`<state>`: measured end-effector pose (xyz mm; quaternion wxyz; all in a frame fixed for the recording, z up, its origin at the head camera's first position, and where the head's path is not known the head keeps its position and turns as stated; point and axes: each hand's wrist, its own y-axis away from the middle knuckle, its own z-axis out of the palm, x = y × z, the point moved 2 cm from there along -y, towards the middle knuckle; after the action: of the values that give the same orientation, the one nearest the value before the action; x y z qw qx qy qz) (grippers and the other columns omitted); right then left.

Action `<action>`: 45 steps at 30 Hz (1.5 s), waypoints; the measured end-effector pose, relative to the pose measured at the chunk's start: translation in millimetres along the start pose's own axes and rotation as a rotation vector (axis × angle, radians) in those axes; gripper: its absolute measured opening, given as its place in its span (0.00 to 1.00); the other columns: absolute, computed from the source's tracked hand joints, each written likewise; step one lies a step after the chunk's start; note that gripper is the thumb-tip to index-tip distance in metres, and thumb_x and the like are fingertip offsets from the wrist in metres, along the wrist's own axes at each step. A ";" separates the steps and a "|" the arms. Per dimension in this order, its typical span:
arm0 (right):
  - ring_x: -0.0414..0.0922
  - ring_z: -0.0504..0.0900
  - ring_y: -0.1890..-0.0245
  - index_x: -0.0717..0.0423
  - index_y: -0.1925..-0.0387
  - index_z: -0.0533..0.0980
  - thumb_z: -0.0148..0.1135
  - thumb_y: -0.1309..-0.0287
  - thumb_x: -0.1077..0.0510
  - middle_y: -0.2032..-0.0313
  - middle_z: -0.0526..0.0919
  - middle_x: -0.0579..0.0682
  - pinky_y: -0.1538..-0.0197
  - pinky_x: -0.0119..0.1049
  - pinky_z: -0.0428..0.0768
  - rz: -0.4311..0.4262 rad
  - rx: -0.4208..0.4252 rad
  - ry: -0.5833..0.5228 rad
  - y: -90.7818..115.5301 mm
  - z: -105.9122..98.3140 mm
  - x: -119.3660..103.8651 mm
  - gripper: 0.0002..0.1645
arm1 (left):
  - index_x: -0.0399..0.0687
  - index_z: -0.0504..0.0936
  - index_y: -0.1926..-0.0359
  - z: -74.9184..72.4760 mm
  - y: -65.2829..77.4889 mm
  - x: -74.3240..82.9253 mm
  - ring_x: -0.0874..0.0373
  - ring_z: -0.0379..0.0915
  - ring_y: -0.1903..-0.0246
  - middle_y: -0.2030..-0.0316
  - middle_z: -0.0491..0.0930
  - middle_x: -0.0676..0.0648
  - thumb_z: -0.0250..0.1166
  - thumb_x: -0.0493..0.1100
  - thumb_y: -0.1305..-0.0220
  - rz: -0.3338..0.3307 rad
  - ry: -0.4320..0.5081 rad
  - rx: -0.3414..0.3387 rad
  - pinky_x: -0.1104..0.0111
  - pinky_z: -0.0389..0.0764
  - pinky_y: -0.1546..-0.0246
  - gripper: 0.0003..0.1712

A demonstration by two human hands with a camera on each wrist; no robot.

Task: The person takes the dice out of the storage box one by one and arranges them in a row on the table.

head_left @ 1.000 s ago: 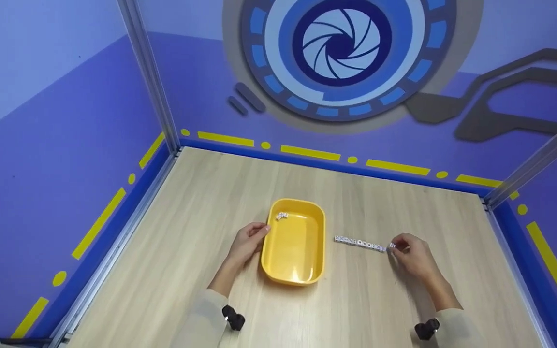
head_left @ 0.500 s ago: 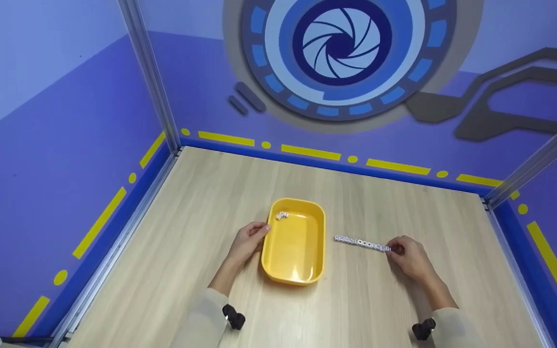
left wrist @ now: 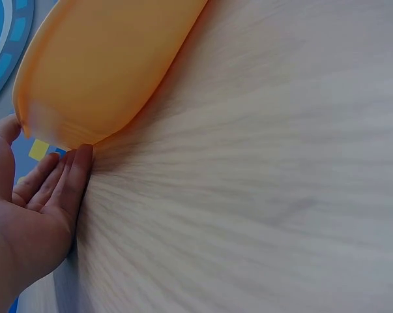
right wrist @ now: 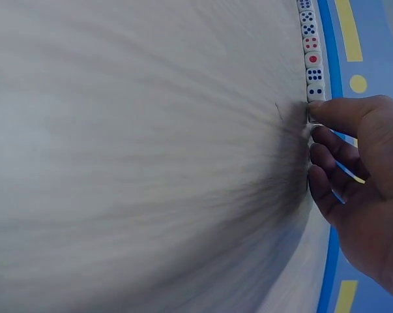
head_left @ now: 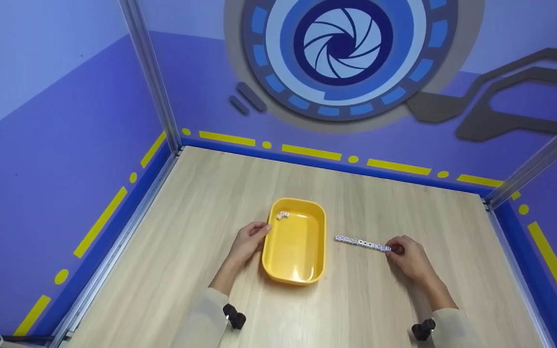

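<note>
A row of white dice [head_left: 363,243] lies in a line on the tabletop, pips in black and red showing in the right wrist view. At its right end my right hand [head_left: 410,255] pinches a die, which the thumb mostly covers. This die sits against the rest of the row. To the left stands a yellow plastic bin [head_left: 294,249] with rounded corners. My left hand [head_left: 247,244] grips its left side, thumb at the rim and fingers against the outer wall. Several dice [head_left: 283,215] lie inside, in the far left corner.
The wooden tabletop [head_left: 201,193] runs back to a blue-purple printed wall [head_left: 201,87]. Metal posts [head_left: 150,72] stand at its back corners. Each sleeve carries a small black wrist camera [head_left: 234,316].
My right hand has moved slightly left, bringing its die up against the row's right end; it then stays there. The left hand and the bin have kept their place.
</note>
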<state>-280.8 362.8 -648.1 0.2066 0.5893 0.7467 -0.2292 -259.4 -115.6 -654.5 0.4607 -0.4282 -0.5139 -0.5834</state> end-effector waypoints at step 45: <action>0.50 0.82 0.57 0.62 0.53 0.80 0.70 0.42 0.61 0.59 0.83 0.55 0.54 0.40 0.83 -0.101 0.086 -0.430 -115.7 138.5 -225.8 0.16 | 0.43 0.78 0.43 1.2 -7.8 -9.5 0.47 0.82 0.52 0.49 0.81 0.37 0.66 0.57 0.34 0.007 0.012 0.029 0.62 0.85 0.57 0.27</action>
<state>-338.6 81.2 -618.2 0.3240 0.4970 0.7036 -0.3910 -265.0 -113.2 -665.2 0.4720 -0.4199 -0.5179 -0.5767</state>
